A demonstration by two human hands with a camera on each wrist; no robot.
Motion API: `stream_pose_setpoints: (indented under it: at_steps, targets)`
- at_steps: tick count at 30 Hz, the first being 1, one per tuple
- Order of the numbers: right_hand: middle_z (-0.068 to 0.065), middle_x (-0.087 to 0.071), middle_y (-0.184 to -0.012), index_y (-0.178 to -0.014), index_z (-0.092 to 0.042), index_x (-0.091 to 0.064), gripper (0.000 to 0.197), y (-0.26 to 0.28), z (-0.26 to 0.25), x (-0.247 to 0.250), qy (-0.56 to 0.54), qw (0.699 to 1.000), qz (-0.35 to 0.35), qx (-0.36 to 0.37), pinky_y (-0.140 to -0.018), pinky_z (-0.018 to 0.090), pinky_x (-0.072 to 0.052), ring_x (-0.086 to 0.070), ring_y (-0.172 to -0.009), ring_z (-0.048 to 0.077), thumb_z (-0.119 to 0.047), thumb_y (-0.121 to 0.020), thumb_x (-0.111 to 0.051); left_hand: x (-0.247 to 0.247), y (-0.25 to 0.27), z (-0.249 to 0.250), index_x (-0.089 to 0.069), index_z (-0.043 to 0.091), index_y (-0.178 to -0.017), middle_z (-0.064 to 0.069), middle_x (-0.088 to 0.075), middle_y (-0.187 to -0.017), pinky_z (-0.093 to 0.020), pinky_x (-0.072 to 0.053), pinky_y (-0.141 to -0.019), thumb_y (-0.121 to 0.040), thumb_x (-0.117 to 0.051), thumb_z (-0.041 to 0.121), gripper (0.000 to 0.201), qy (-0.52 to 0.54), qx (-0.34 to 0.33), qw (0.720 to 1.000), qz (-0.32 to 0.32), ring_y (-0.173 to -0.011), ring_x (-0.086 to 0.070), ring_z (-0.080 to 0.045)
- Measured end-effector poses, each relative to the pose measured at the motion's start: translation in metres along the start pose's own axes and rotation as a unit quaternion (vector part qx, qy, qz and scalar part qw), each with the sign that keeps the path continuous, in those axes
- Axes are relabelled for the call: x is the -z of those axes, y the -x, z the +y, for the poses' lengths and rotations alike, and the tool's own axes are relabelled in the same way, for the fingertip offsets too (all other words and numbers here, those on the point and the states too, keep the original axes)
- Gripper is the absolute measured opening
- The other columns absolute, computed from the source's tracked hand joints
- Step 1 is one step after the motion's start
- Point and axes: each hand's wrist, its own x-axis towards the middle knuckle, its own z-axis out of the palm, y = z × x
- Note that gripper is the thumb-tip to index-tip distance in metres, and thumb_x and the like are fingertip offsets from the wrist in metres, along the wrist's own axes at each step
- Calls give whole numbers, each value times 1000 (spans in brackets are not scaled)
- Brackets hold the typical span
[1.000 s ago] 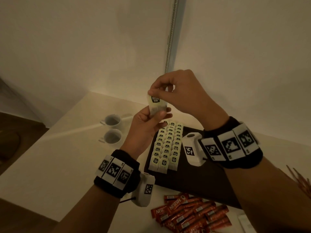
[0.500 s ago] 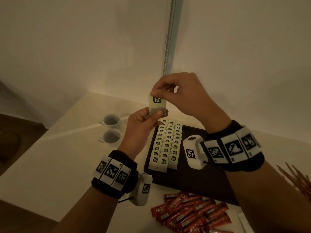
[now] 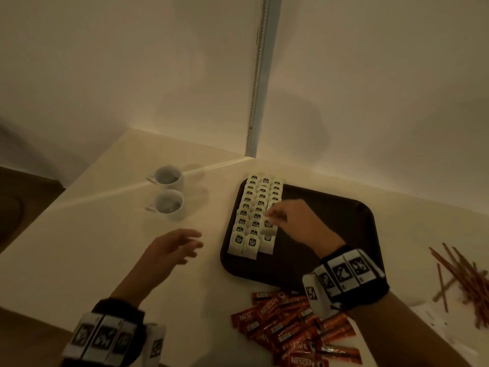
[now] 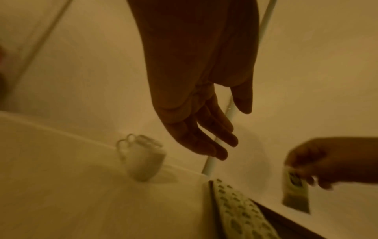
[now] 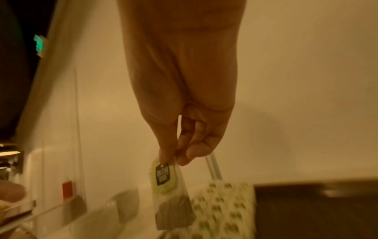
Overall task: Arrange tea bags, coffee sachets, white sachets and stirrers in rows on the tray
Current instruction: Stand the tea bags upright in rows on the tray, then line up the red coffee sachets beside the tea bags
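A dark tray [image 3: 330, 229] holds three rows of white tea bags [image 3: 254, 207] along its left side. My right hand [image 3: 275, 217] hovers over the right row and pinches one tea bag [image 5: 166, 177] by its top edge; the bag hangs down just above the rows [image 5: 223, 208]. My left hand [image 3: 185, 243] floats left of the tray over the table, fingers relaxed and holding nothing [image 4: 220, 145]. Red coffee sachets [image 3: 291, 327] lie in a heap in front of the tray. Brown stirrers [image 3: 465, 276] lie scattered at the right.
Two white cups [image 3: 169, 192] stand on the table [image 3: 92, 247] to the left of the tray. The table sits in a wall corner with a vertical metal strip [image 3: 258, 75]. The right part of the tray is bare.
Both hands have come down from in front of the wall. The left hand let go of the tea bag and moved left; the right carried it down onto the tray's rows.
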Motion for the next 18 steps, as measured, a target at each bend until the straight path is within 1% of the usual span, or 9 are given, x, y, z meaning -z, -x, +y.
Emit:
stream_pose_setpoints:
  at_steps: [1, 2, 3, 4, 7, 10, 12, 14, 18]
  targets:
    - [2, -67, -108, -109, -14, -66, 19, 1, 12, -12, 2, 999, -26, -22, -71, 8, -41, -57, -87, 4, -16, -91, -58, 6, 7, -13, -67, 22, -104, 4, -74, -93, -39, -52, -80, -84, -62, 30, 21, -2, 26, 1000, 9, -84, -69, -16]
    - [3, -66, -110, -110, -14, -65, 20, 3, 22, -22, 1, 998, -49, -41, -75, 10, -41, -57, -90, 5, -16, -92, -57, 11, 15, -26, -67, 20, -104, 4, -74, -92, -39, -52, -80, -87, -63, 28, 19, -7, 51, 999, 18, -84, -69, -19]
    - [3, -65, -112, -110, -13, -65, 20, 4, 31, -31, -2, 996, -67, -56, -79, 12, -41, -56, -93, 6, -16, -92, -58, 16, 22, -37, -67, 19, -105, 4, -74, -91, -38, -52, -79, -92, -62, 21, 14, -7, 76, 997, 28, -85, -69, -22]
    - [3, -64, -113, -111, -13, -64, 21, 4, 38, -39, -11, 994, -82, -69, -82, 15, -42, -56, -97, 7, -16, -91, -58, 21, 29, -48, -67, 18, -104, 3, -74, -89, -37, -52, -78, -94, -58, 16, 13, -9, 99, 994, 37, -86, -68, -25]
    - [1, -62, -112, -109, -11, -64, 20, 5, 56, -55, -38, 989, -103, -95, -83, 16, -41, -55, -99, 8, -14, -90, -60, 30, 47, -71, -67, 16, -102, 0, -75, -85, -34, -51, -72, -95, -53, 12, 16, -7, 156, 986, 61, -85, -68, -27]
    - [0, -63, -104, -100, -13, -64, 13, 2, 67, -66, -50, 990, -79, -109, -79, 15, -44, -58, -97, 13, -13, -87, -63, 34, 60, -88, -67, 15, -99, -5, -74, -85, -35, -49, -71, -95, -52, 9, 16, 0, 195, 978, 75, -84, -67, -30]
    - [-2, -62, -97, -96, -11, -63, 10, -1, 70, -72, -62, 990, -47, -115, -70, 10, -43, -58, -92, 12, -11, -86, -64, 36, 66, -97, -67, 14, -98, -7, -74, -87, -34, -47, -72, -95, -52, 9, 16, 4, 217, 973, 75, -84, -66, -32]
    - [-2, -60, -93, -96, -7, -64, 10, -3, 69, -76, -77, 990, -18, -118, -61, 6, -41, -56, -86, 8, -7, -86, -64, 38, 69, -105, -66, 14, -98, -7, -74, -88, -34, -46, -72, -96, -51, 10, 16, 6, 240, 968, 72, -84, -65, -31]
    - [4, -64, -96, -95, -3, -64, 10, -9, 69, -82, -87, 989, 7, -121, -60, 6, -41, -54, -83, 7, -5, -85, -64, 39, 71, -115, -65, 14, -100, -6, -73, -90, -34, -46, -72, -97, -50, 11, 16, 6, 261, 963, 68, -85, -65, -31]
